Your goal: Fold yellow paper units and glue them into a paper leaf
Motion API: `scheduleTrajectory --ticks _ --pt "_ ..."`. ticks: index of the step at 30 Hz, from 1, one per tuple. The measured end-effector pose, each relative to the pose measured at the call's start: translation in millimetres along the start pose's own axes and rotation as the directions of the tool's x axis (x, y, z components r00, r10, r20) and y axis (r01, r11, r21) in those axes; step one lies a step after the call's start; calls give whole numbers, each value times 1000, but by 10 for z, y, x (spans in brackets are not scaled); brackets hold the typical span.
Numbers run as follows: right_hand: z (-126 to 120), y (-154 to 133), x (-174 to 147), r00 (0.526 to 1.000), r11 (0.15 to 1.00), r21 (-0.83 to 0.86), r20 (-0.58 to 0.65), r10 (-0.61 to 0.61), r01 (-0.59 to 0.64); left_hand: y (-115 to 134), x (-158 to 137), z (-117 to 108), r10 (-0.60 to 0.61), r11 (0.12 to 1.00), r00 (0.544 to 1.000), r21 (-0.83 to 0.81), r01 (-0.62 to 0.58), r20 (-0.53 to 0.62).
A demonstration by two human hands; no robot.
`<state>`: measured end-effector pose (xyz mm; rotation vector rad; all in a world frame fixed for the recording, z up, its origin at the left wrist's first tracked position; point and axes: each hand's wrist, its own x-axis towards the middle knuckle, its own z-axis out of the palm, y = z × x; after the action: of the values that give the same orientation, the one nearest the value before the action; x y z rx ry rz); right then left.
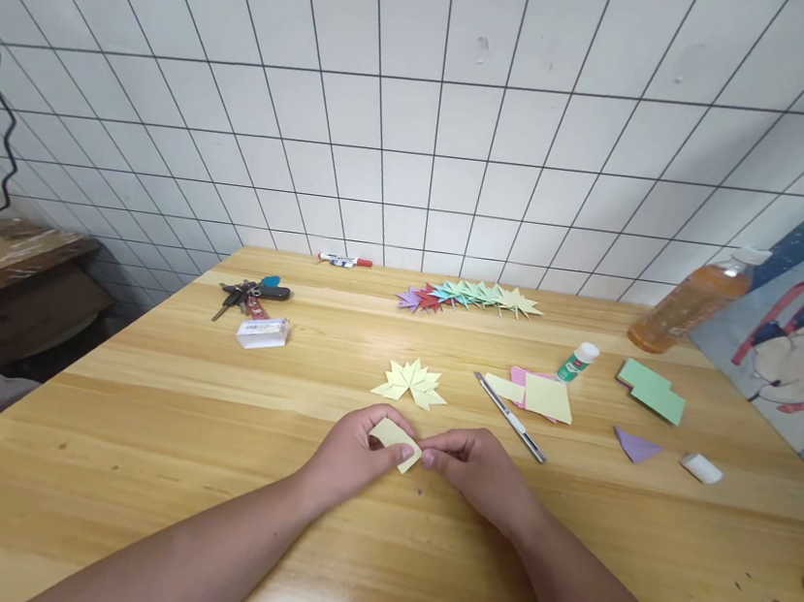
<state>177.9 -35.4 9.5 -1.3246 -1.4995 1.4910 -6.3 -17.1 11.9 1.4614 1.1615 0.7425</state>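
A small pale yellow piece of paper is held just above the wooden table, near its middle. My left hand pinches it between thumb and fingers. At the paper's right corner, my right hand closes thumb and forefinger on the edge. Just beyond my hands lies a folded yellow paper leaf with several points. A utility knife rests to the right of it, beside yellow paper squares that overlap pink paper.
A glue stick, green paper, a purple triangle and an eraser lie to the right. Farther back are a bottle, colored paper leaves and a marker. Keys and a small box sit left.
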Motion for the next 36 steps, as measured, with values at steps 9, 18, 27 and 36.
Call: scheduleTrajectory --ticks 9,18,27,36 --pt "22 33 -14 946 924 -347 -211 -247 163 -30 18 -22 53 953 998 -299 -41 34" --pt "-33 -66 -212 766 468 -710 157 -624 527 -41 7 -66 -117 683 867 -595 424 484" --pt "19 -41 -112 898 845 -438 -161 -409 306 -79 57 -13 -23 910 996 -410 59 91" --pt "12 -6 -28 998 985 162 -16 63 -60 -80 66 -19 33 960 999 -278 -36 -18"
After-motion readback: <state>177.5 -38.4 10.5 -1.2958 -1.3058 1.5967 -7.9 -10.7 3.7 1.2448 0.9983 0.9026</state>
